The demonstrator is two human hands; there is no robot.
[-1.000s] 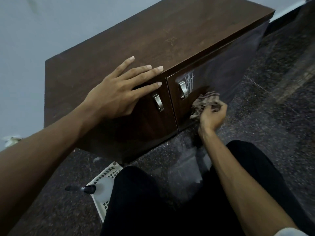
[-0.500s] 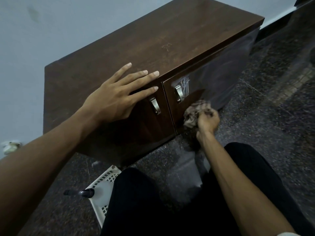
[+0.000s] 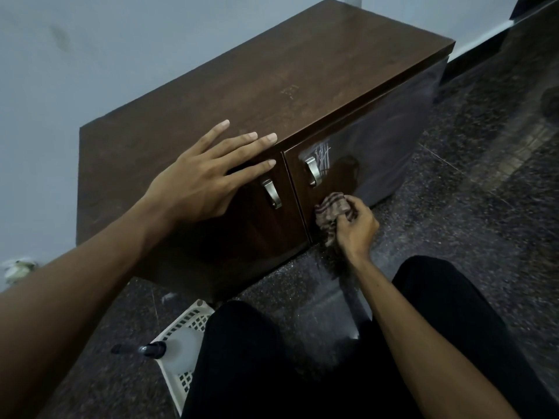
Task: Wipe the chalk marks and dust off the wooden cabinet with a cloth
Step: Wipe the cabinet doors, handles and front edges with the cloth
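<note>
A low dark wooden cabinet [image 3: 272,95] stands against the wall, with two doors and two metal handles. White chalk marks [image 3: 323,155] sit on the right door beside its handle [image 3: 312,170]. My left hand [image 3: 208,176] lies flat on the cabinet's top front edge, fingers spread, above the left handle [image 3: 272,193]. My right hand [image 3: 357,228] is shut on a checked cloth [image 3: 331,208], pressed against the lower part of the right door near the door gap, below the chalk marks.
A white plastic basket [image 3: 184,343] with a dark-capped bottle [image 3: 145,349] lies on the speckled stone floor [image 3: 484,192] at the lower left. My legs in black trousers [image 3: 272,373] fill the bottom of the view. A grey wall [image 3: 90,55] stands behind the cabinet.
My right hand with the cloth has slid left and down along the right door, toward the door gap. My left hand has stayed flat on the cabinet top.
</note>
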